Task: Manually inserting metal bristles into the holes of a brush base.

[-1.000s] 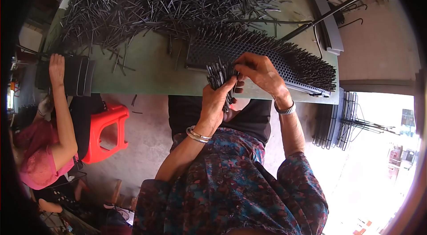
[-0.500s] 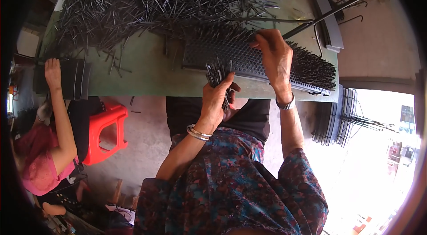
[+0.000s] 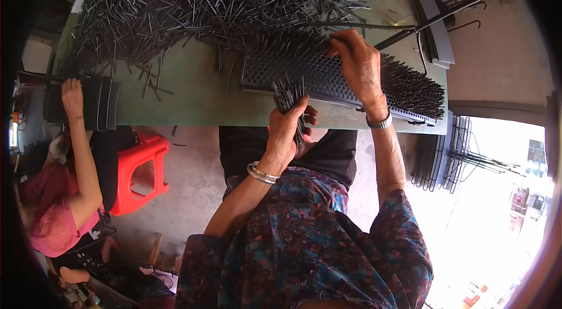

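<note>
My left hand [image 3: 282, 133] is closed round a bundle of thin black rods [image 3: 288, 91], which stands up from the fist near the table's front edge. In front of me lies a long black perforated board [image 3: 287, 73] with rows of round holes. Many short black rods [image 3: 413, 88] stick up from its right part and along its far side. Over the board's middle is my right hand [image 3: 362, 72], thumb and fingers pinched together at the far row of rods. What sits between those fingertips is too small to make out.
A big heap of loose black rods [image 3: 216, 2] covers the far left of the green table [image 3: 187, 104]. Beyond the board, a long dark bar [image 3: 451, 13] slants to the upper right. At left stand a red stool [image 3: 140, 177] and another person in pink [image 3: 58, 212], arm on black panels.
My right hand has shifted slightly away from me along the board, its fingertips now at the far row of rods. My left hand keeps its bundle almost in place.
</note>
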A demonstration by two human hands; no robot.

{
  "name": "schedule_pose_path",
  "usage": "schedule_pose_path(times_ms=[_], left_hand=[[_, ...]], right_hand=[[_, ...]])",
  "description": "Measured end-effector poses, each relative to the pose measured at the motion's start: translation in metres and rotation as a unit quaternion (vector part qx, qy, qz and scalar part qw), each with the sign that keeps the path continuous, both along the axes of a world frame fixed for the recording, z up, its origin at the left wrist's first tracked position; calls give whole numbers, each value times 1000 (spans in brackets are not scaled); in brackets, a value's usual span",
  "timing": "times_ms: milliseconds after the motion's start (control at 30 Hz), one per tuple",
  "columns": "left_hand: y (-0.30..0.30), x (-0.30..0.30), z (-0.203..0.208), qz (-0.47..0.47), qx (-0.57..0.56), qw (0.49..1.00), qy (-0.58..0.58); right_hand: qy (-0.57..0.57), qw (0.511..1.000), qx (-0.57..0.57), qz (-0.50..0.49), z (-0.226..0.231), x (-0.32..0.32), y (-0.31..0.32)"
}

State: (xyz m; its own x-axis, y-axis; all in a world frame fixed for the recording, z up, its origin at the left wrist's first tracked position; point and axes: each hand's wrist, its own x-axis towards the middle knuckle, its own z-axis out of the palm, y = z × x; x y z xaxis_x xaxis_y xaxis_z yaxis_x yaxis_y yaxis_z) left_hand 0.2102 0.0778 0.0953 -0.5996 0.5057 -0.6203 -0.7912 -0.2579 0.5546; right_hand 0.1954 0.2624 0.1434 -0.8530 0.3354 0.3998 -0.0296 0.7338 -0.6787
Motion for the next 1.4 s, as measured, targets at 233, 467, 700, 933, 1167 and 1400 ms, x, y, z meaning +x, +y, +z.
schedule_pose_path(times_ms=[233, 467, 700, 933, 1167, 1400], left_hand=[[-1, 4, -3, -8, 18, 1000, 12], [-3, 7, -1, -6, 79, 997, -10], [-1, 11, -2, 3, 72, 997, 14], [-3, 13, -1, 8, 67, 997, 25], [-5, 11, -1, 3, 57, 998, 28], [-3, 13, -1, -8, 54, 998, 29]], right_hand=[[6, 994, 71, 78, -19, -6, 4], [35, 979, 199, -29, -21, -4, -2], [28, 985, 168, -33, -23, 1, -11], [-3, 981, 164, -108, -23, 2, -16], [-6, 990, 110, -88, -26, 0, -19], [-8, 978, 182, -105, -30, -8, -15]])
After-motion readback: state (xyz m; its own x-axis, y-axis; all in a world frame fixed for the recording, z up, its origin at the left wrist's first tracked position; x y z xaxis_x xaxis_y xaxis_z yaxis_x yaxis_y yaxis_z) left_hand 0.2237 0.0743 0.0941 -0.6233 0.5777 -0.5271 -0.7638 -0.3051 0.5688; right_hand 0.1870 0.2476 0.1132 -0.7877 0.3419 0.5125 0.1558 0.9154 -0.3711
